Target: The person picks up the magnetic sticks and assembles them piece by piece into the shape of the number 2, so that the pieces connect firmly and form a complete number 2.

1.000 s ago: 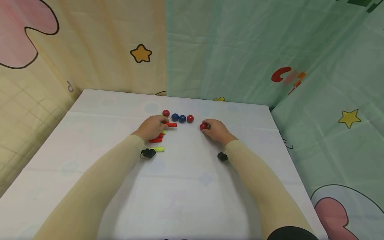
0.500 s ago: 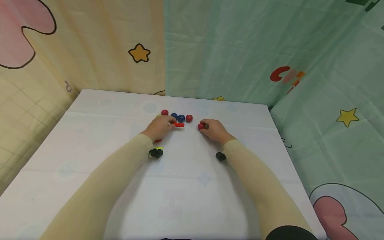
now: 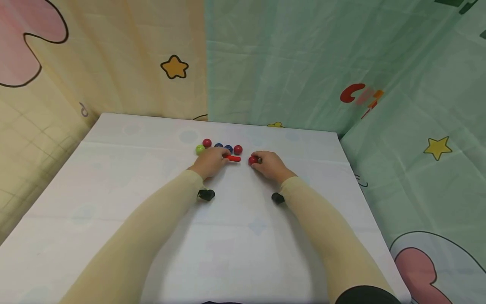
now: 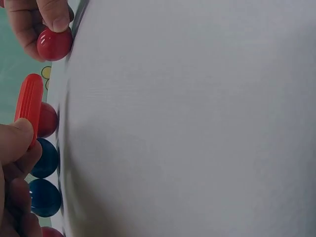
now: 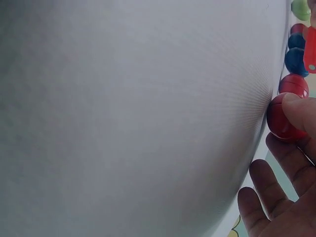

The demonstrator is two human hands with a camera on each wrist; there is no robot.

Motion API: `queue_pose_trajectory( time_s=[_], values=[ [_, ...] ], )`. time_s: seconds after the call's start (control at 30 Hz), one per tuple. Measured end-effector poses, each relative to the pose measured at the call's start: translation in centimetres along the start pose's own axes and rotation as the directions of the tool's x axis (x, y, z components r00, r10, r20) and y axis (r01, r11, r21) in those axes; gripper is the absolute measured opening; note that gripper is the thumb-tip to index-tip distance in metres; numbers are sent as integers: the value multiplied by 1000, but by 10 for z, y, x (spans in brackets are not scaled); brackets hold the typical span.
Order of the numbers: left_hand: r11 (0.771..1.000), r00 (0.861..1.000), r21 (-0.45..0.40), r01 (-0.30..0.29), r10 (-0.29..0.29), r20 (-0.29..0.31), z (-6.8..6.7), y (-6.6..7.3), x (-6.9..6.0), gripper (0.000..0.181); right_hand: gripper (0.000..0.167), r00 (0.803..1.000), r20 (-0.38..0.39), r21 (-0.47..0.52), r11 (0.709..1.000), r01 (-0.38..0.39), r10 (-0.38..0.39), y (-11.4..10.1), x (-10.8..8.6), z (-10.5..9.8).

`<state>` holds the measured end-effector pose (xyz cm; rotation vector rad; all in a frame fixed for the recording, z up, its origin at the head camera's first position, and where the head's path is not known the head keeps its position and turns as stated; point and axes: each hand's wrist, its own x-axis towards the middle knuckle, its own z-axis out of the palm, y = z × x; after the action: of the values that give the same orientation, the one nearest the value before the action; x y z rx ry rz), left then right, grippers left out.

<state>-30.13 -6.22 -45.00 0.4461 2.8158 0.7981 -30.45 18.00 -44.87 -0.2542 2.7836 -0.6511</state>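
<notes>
My left hand (image 3: 211, 162) pinches a red stick (image 3: 233, 158) between thumb and fingers, its far end pointing right. In the left wrist view the same red stick (image 4: 29, 104) stands out past the thumb, before a red ball (image 4: 47, 120) and blue balls (image 4: 44, 197). My right hand (image 3: 271, 165) holds a red ball (image 3: 252, 160) by thumb and index finger, a short way right of the stick. The right wrist view shows the thumb on this red ball (image 5: 283, 118), the other fingers spread apart below it.
Behind my left hand runs a row: green ball (image 3: 200, 149), red ball (image 3: 206, 143), two partly covered blue balls (image 3: 228, 148) and a red ball (image 3: 238, 150). They lie on a white-covered table (image 3: 235, 253), with printed curtains (image 3: 284, 63) behind.
My left hand has moved right with the red stick, closer to the ball in my right hand. The sticks seen near my left wrist before are now hidden. My right hand keeps its hold.
</notes>
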Motion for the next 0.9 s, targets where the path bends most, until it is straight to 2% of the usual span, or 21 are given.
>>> queue_pose_trajectory(
  time_s=[0.17,0.33,0.63,0.9],
  values=[
    [999,999,34,-27,27,-19,6,4,3,33,49,1000,1,-3,1000,18,-18,0,-1,-1],
    [999,999,24,-34,34,-18,12,9,6,33,48,999,-2,-3,999,36,-36,0,-1,-1],
    [1000,1000,-6,1,-1,-11,19,19,9,36,48,997,-19,-14,998,68,-69,3,1,1],
    [1000,1000,1,3,-3,-14,20,20,9,36,49,999,-10,-15,999,51,-51,3,1,1]
  ],
)
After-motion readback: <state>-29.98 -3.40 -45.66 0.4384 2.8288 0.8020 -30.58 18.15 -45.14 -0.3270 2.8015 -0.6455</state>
